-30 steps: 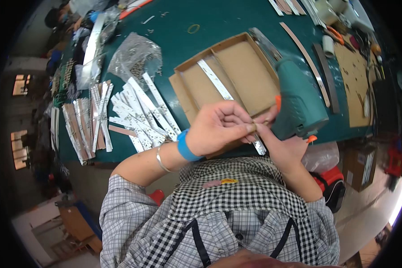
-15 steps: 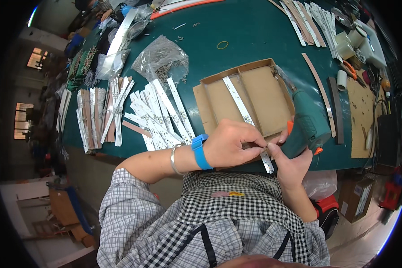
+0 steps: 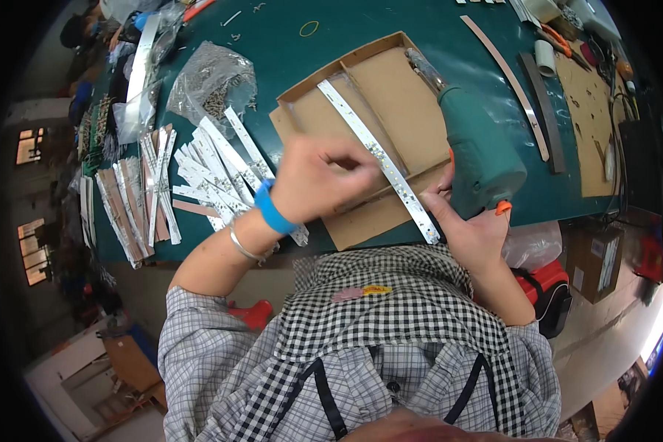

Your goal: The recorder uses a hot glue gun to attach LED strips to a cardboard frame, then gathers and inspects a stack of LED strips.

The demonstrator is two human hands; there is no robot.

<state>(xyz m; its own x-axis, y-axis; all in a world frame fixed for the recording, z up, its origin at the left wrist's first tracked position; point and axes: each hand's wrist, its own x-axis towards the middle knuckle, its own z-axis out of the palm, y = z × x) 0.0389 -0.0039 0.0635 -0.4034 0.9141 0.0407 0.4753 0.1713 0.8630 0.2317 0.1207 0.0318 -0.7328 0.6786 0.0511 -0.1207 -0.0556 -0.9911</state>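
A white LED strip lies slantwise over the cardboard tray, its near end reaching past the tray's front edge. My right hand is closed round a green power drill with orange parts, whose nose points away from me over the tray's right side. The right thumb is beside the strip's near part; the other fingers are mostly behind the drill. My left hand hovers over the tray's left part, just left of the strip. Its fingers are curled, but motion smears the tips, so anything between them is hidden.
Loose LED strips are heaped left of the tray, with bundled strips beyond. Behind them sits a clear bag of small metal parts. Long thin bars, a white spool and orange-handled pliers lie right.
My left hand has come off the strip and moved left over the tray. My right hand still holds the drill. The whole view has shifted, so the table things sit farther left and higher.
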